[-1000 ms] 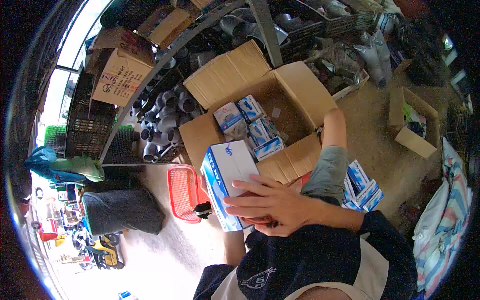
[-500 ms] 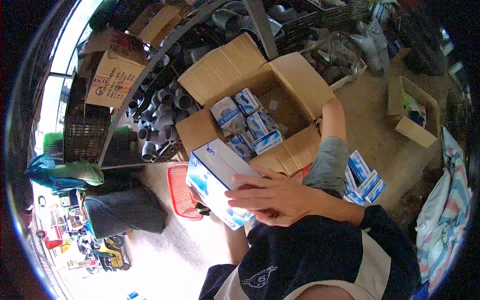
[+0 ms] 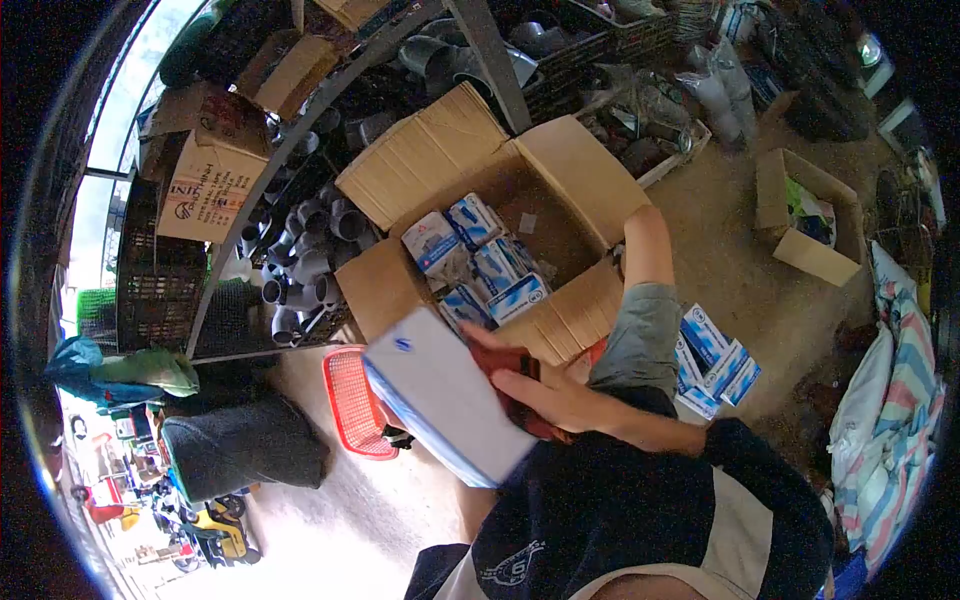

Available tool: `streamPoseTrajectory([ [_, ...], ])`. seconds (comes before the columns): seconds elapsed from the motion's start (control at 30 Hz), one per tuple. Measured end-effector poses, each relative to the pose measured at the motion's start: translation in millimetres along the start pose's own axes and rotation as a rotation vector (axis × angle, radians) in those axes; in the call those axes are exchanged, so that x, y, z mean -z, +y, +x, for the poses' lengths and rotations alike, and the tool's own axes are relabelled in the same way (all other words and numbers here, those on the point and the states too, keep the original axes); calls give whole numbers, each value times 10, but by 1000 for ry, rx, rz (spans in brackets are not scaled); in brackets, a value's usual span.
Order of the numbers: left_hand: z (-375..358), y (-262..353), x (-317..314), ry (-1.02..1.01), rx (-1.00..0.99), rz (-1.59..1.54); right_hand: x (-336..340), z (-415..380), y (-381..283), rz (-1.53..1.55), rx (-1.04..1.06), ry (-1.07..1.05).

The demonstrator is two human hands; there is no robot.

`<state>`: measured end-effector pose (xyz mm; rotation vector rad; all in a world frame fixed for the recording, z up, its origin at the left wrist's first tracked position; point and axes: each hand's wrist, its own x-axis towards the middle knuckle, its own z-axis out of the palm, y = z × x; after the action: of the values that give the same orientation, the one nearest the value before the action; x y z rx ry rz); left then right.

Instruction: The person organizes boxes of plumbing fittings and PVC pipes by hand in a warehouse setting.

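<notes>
A white-and-blue cardboard product box (image 3: 450,395) is tilted in front of my body, its plain white side facing up. My right hand (image 3: 545,395) is at the box's right edge, thumb towards me and fingers partly hidden in shadow. My left forearm (image 3: 472,510) runs up under the box from below; most of the left hand is hidden behind it, supporting it. Just beyond stands a large open carton (image 3: 570,190) with several smaller blue-and-white boxes (image 3: 495,265) inside. A red plastic basket (image 3: 345,400) sits on the floor left of the held box.
Several blue-and-white boxes (image 3: 715,355) lie on the floor right of my knee. Grey pipe fittings (image 3: 310,245) fill a rack at left, below a carton (image 3: 210,185). A small open carton (image 3: 810,215) and a striped sack (image 3: 885,380) are at right.
The box has turned so that its white side faces up and its printed blue side is mostly out of sight. My right hand has shifted from lying across it to its right edge.
</notes>
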<state>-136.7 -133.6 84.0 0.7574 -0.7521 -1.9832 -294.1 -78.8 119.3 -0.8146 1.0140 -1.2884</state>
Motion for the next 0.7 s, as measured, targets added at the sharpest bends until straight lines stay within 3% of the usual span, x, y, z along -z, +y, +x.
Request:
streamPoseTrajectory([
  [0.03,21,27,-11,6,-6,6,-9,-107,-65,80,-312,-61],
  [0.13,117,104,-64,24,-35,30,-103,-242,485,261,-639,-220],
  [0.2,241,166,-132,35,-54,71,-192,-259,672,410,-395,9],
  [0.23,281,189,-159,38,-57,99,-185,-212,399,471,-291,78],
  [0.37,380,294,-160,24,-14,217,10,-7,21,375,173,107],
  [0.5,111,120,108,-1,65,107,146,48,148,-136,339,148],
  [0.57,12,48,180,1,75,65,20,4,-82,-508,553,175],
  [0.7,63,72,180,2,35,42,-131,24,-360,-1103,695,-43],
])
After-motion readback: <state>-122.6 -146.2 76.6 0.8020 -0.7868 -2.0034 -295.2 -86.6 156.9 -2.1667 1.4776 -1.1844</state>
